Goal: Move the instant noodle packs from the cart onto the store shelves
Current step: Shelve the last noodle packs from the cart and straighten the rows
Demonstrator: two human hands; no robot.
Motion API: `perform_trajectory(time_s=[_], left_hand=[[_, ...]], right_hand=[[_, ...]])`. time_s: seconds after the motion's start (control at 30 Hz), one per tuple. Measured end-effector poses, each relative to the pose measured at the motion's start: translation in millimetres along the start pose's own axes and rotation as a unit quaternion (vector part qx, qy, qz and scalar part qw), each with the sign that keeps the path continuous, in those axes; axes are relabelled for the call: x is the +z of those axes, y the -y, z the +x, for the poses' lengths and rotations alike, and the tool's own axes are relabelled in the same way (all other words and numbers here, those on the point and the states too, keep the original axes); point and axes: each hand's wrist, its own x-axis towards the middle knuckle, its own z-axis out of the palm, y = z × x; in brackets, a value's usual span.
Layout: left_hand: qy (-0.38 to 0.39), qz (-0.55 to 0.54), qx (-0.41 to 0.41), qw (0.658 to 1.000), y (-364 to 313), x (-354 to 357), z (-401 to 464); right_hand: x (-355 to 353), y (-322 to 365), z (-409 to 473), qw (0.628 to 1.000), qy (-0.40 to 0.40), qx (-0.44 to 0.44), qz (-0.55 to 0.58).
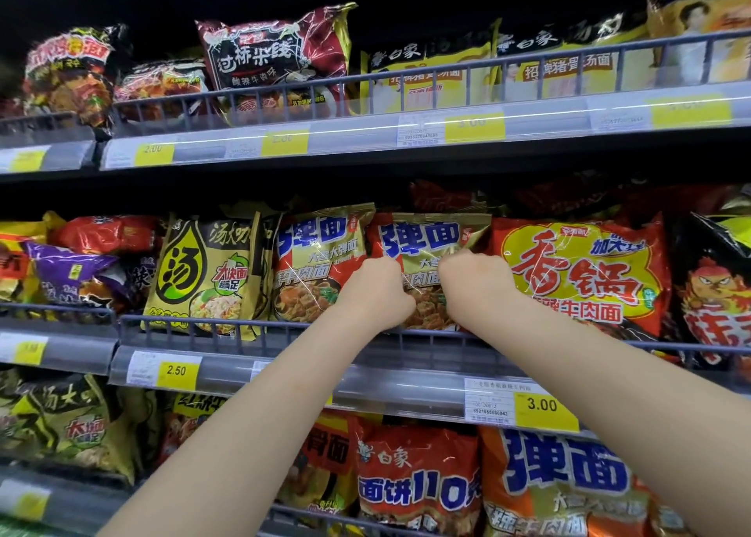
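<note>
- Here, both hands are reaching up to the middle shelf (284, 367), and both are working on the same red-and-gold beef noodle pack (426, 247), which is standing upright behind the wire rail (252, 327).
- The left hand (376, 292) is curling its fingers onto the lower left part of that pack, at about 7 o'clock on the pack's face.
- The right hand (475, 284) is gripping the pack's lower right part, at about 5 o'clock, with knuckles turned toward the camera; its fingertips are hidden, so how deep the pinch goes cannot be told.
- The two hands are sitting close together, with only a narrow strip of wrapper showing between them.
- A matching beef noodle pack (321, 260) is standing just beside the held one at its 9 o'clock, and a yellow-and-black soup noodle pack (207, 268) is leaning further out the same way.
- A large red pack with a yellow panel (577, 276) is touching the held pack at its 3 o'clock.
- A yellow 2.50 price tag (176, 370) and a yellow 3.00 price tag (542, 405) are sitting on the shelf's front strip, at 8 and 5 o'clock from the hands.
- The top shelf (365, 138) at 12 o'clock is carrying dark red and yellow packs, and the bottom shelf is showing an orange noodle pack (414, 479) at 6 o'clock.
</note>
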Motion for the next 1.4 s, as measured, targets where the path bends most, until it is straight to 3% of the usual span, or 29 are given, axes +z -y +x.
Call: perform_trajectory(time_s=[0.13,0.27,0.43,0.73,1.1,1.4], left_hand=[[-0.054,-0.048,-0.015,0.997,24,-22,-9],[-0.101,-0.038,-0.096,0.990,58,-55,-18],[-0.026,-0.036,-0.193,0.980,88,-67,-23],[0.045,-0.104,-0.189,0.975,100,-54,-13],[0.016,-0.147,-0.185,0.972,110,-47,-3],[0.064,-0.127,-0.171,0.975,121,-42,2]], right_hand=[[-8,8,-6,0.998,-0.047,-0.008,0.040],[-4,24,2,0.988,-0.088,-0.014,0.130],[6,54,26,0.947,-0.040,0.011,0.319],[19,86,50,0.901,0.024,0.081,0.425],[22,79,53,0.889,0.061,0.113,0.440],[20,79,54,0.934,0.056,0.116,0.332]])
